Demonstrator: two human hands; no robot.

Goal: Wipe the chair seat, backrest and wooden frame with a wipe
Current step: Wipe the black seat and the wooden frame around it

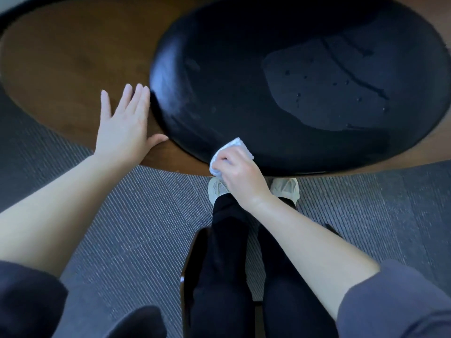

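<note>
Chair seat [280, 81]: black, glossy, oval pad, seen from above, w/ a wet patch and droplets on its right half. It sits on the wooden frame [73, 69], brown, curved, showing to the left and along the near edge. Wipe [235, 145]: white, crumpled, bunched in the right hand [238, 172], pressed on the seat's near edge, approx. at its middle.

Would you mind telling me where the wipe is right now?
In the head view, the white wipe is bunched in the right hand, pressed on the near edge of the black seat cushion, just above the shoes.
</note>
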